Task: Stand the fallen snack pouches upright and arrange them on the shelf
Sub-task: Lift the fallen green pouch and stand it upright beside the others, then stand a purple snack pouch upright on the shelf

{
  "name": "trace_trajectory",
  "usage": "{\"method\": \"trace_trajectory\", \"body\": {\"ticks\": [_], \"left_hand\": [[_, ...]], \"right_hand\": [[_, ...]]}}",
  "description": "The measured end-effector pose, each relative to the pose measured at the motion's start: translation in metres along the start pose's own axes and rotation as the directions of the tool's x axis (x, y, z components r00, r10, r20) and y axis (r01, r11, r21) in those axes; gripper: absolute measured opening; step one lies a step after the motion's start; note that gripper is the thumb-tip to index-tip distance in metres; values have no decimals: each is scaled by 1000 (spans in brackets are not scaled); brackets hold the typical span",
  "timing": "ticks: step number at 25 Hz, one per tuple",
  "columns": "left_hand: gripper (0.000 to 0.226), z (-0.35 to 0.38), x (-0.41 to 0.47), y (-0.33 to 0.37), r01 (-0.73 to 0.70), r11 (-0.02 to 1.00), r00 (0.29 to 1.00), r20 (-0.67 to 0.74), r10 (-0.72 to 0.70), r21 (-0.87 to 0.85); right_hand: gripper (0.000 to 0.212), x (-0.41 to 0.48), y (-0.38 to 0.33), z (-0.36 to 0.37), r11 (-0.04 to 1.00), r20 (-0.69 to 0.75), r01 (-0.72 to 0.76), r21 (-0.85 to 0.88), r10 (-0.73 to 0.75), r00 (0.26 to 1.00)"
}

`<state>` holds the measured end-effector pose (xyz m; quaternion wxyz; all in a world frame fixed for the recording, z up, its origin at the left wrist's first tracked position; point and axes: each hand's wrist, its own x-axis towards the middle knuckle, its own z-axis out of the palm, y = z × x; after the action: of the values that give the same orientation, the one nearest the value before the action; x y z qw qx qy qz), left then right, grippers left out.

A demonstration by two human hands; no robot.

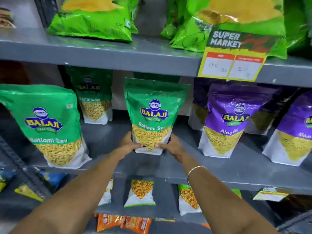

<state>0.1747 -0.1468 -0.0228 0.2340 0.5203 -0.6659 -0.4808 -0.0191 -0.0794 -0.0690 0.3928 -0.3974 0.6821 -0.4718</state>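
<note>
A green Ratlami Sev pouch [152, 114] stands upright on the middle grey shelf [236, 168]. My left hand [129, 145] grips its lower left corner and my right hand [170, 146] grips its lower right corner, thumbs pressed on the front. Another green Ratlami Sev pouch [45, 122] stands upright at the left front. A third green pouch [93, 97] stands further back between them. A purple Aloo Sev pouch [226, 120] stands upright to the right, with a second purple pouch [293, 132] at the far right and darker ones behind.
The shelf above holds bright green bags [94, 16] and a yellow supermarket price tag [234, 59] hanging over its edge. The shelf below carries small snack packets [141, 193]. Orange packets [123, 222] sit lower down. A dark metal upright [25, 173] runs along the left.
</note>
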Motion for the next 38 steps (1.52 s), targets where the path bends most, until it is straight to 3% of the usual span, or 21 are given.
{"method": "trace_trajectory", "body": {"ticks": [5,14,29,33,35,37,38], "left_hand": [[53,5,-34,-2,12,1000,1000,0,-12,21],[56,-4,-82,-4,-29,990,999,34,24,137],[60,-11,-83,-9,-93,986,992,93,80,142],[76,-17,-82,-11,-70,973,986,163,35,219],[81,-26,-77,-11,-35,884,977,202,-68,467],[56,-33,-76,0,-65,611,949,238,-206,789],[40,-29,-78,10,-93,483,900,281,-333,871]], "right_hand": [[72,-54,-30,-1,997,-13,-39,-65,38,999],[61,-113,-35,7,998,-44,-21,-54,19,999],[64,-112,-32,11,998,-1,-35,-58,35,999],[69,-115,-34,10,997,16,-63,-47,64,998],[83,-118,-33,3,993,-17,-99,-59,98,995],[94,-120,-27,-12,984,-104,-136,-112,124,987],[93,-122,-25,-23,980,-167,-156,-127,134,977]]}}
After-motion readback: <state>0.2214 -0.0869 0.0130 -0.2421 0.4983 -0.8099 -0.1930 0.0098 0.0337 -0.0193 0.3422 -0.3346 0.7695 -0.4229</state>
